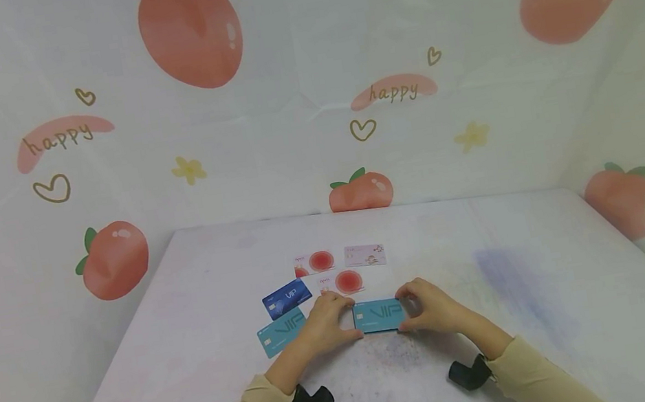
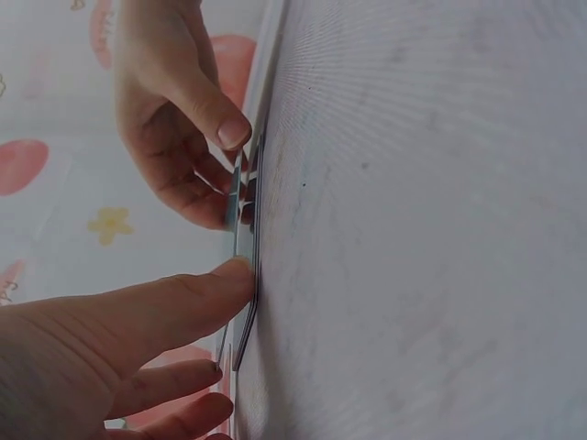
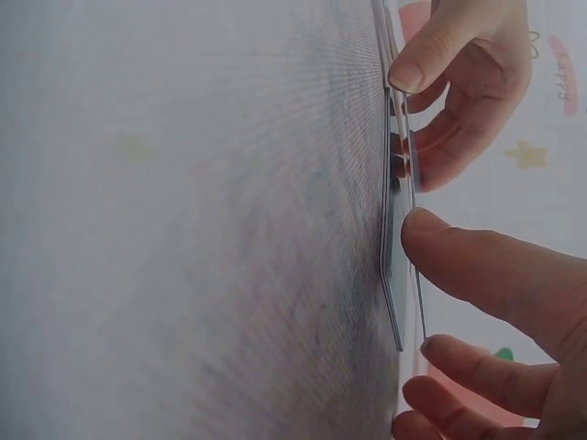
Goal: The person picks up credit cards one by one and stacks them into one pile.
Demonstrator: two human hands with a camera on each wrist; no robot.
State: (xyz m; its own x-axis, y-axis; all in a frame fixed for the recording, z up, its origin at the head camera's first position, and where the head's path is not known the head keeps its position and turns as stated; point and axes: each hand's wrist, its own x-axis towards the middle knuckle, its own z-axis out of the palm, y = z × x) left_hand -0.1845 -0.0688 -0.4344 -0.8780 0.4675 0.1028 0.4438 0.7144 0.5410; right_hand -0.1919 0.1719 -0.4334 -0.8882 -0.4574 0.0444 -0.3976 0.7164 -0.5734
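Note:
A teal VIP card (image 1: 379,315) lies between my two hands. My left hand (image 1: 327,322) pinches its left end, with thumb and forefinger at the near and far corners. At the other end, my right hand (image 1: 432,306) pinches it the same way. Seen edge-on in the right wrist view, this card (image 3: 420,293) is slightly raised, a narrow gap above more thin cards (image 3: 393,316) on the table. In the head view only a dark strip of those lower cards shows along the near edge.
Left of my left hand lie another teal VIP card (image 1: 280,336) and a dark blue VIP card (image 1: 286,299), touching or overlapping. Behind are two white cards with red circles (image 1: 321,261) (image 1: 348,282) and a pink card (image 1: 365,255). A patterned cloth backdrop (image 1: 287,130) rises behind the table.

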